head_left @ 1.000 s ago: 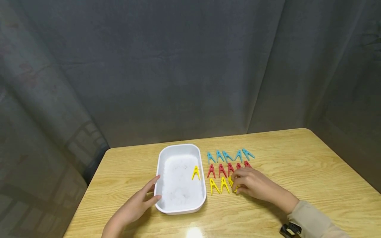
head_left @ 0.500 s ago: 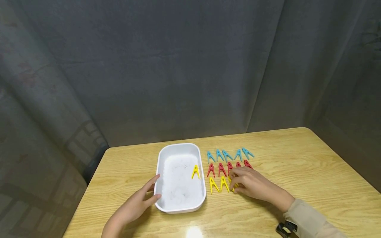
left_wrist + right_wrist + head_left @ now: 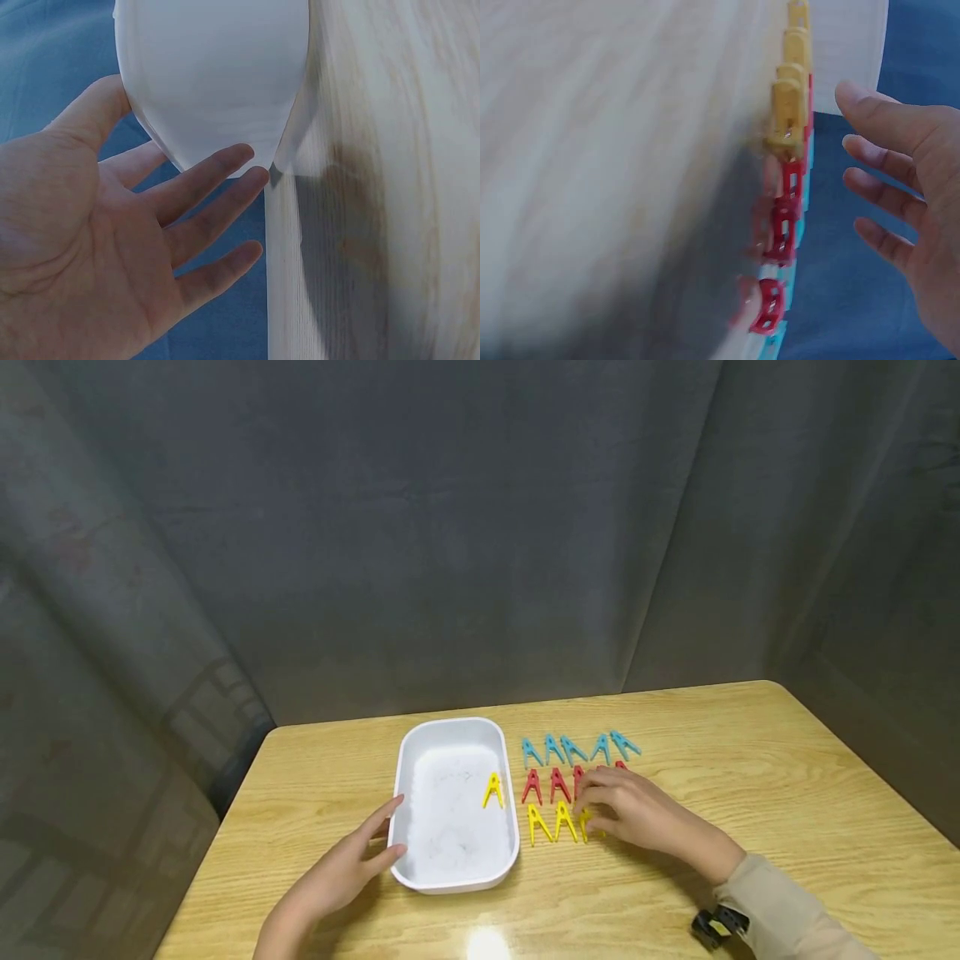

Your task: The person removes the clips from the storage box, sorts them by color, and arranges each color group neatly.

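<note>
A-shaped plastic clothespins lie in rows right of a white tray (image 3: 450,847): blue clothespins (image 3: 552,746) at the back, red clothespins (image 3: 557,777) in the middle, yellow clothespins (image 3: 564,812) in front. One more yellow clothespin (image 3: 493,780) is inside the tray by its right wall. My left hand (image 3: 341,868) rests thumb and fingertips against the tray's left side; the left wrist view shows the fingers (image 3: 214,169) spread and fairly straight at the tray wall (image 3: 217,75). Over the right end of the yellow and red rows, my right hand (image 3: 633,810) has its fingers apart, holding nothing.
The wooden table (image 3: 750,760) has a grey curtain (image 3: 450,568) behind it and along its sides. A black device (image 3: 716,928) sits at my right wrist, below the sleeve (image 3: 772,902).
My right hand has let go of the yellow clothespin at the row's right end, which now stands straighter, and its fingers have risen and spread. The left hand has stayed at the tray.
</note>
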Action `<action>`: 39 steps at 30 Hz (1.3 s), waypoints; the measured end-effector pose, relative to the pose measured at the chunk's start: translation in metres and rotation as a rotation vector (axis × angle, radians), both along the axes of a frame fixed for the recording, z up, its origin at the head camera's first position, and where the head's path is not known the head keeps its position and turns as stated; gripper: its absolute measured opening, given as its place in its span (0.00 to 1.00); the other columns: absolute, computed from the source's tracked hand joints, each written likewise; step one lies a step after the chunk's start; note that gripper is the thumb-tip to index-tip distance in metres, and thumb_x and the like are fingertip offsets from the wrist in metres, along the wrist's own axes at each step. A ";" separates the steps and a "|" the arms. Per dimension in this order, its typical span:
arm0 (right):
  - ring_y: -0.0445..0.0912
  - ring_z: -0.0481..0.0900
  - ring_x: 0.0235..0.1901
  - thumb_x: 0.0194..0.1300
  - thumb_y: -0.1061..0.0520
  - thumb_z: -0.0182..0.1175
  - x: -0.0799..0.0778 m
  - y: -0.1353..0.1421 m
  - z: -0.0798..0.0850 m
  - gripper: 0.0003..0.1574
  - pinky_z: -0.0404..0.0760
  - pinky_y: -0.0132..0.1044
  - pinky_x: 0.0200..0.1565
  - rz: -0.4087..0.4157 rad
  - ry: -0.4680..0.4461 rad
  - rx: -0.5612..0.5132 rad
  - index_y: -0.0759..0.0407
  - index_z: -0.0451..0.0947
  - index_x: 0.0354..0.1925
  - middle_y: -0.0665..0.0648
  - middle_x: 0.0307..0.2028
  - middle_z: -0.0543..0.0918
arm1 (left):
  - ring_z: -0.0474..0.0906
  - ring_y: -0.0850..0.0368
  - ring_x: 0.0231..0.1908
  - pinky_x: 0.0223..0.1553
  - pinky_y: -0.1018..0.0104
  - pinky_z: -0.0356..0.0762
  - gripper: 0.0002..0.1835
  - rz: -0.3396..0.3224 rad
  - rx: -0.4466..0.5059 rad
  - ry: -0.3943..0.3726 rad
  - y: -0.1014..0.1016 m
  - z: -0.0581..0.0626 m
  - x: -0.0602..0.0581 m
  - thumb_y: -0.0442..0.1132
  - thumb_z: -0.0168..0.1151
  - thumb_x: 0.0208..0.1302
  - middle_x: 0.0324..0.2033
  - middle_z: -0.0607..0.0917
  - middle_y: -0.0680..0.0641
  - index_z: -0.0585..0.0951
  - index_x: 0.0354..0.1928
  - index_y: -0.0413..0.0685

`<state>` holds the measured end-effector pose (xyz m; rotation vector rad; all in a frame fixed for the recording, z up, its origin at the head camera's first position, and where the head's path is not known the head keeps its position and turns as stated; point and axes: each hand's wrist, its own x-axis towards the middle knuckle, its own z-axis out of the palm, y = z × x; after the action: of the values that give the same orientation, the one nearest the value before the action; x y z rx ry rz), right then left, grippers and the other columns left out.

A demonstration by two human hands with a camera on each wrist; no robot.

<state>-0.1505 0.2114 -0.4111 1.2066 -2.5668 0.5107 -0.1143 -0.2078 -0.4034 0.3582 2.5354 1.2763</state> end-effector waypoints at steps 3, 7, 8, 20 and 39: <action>0.41 0.77 0.42 0.51 0.54 0.77 -0.003 -0.005 0.005 0.13 0.78 0.44 0.44 -0.001 -0.008 -0.012 0.47 0.85 0.37 0.43 0.41 0.80 | 0.68 0.40 0.65 0.64 0.35 0.59 0.36 0.001 0.004 -0.004 0.000 0.000 0.000 0.48 0.60 0.71 0.66 0.72 0.39 0.59 0.77 0.55; 0.40 0.77 0.42 0.53 0.55 0.76 -0.007 -0.016 0.013 0.12 0.78 0.43 0.45 0.015 -0.021 -0.037 0.47 0.85 0.38 0.43 0.43 0.81 | 0.68 0.40 0.65 0.64 0.35 0.59 0.36 0.002 0.005 -0.004 0.000 -0.001 -0.001 0.48 0.60 0.71 0.66 0.71 0.39 0.58 0.77 0.55; 0.39 0.77 0.43 0.54 0.55 0.76 -0.009 -0.019 0.015 0.12 0.79 0.44 0.47 0.022 -0.020 -0.043 0.47 0.85 0.38 0.42 0.43 0.81 | 0.68 0.40 0.65 0.64 0.35 0.59 0.36 0.001 0.005 -0.004 0.000 -0.001 -0.001 0.48 0.60 0.71 0.66 0.71 0.39 0.58 0.77 0.55; 0.40 0.76 0.44 0.59 0.52 0.73 -0.030 -0.074 0.032 0.09 0.76 0.40 0.50 0.073 -0.050 -0.016 0.48 0.85 0.39 0.43 0.44 0.81 | 0.69 0.40 0.64 0.63 0.36 0.61 0.36 0.007 -0.012 0.023 0.002 -0.001 0.001 0.48 0.61 0.71 0.65 0.72 0.39 0.59 0.76 0.55; 0.47 0.76 0.47 0.58 0.52 0.74 -0.077 -0.129 0.027 0.11 0.69 0.49 0.57 0.012 -0.190 0.167 0.48 0.87 0.41 0.48 0.42 0.84 | 0.70 0.40 0.63 0.63 0.37 0.62 0.36 -0.005 0.002 0.052 0.003 -0.004 0.001 0.47 0.61 0.71 0.65 0.73 0.39 0.60 0.76 0.53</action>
<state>-0.2278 0.0828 -0.3845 1.2847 -2.8127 0.4397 -0.1136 -0.2046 -0.4073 0.4028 2.5750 1.2842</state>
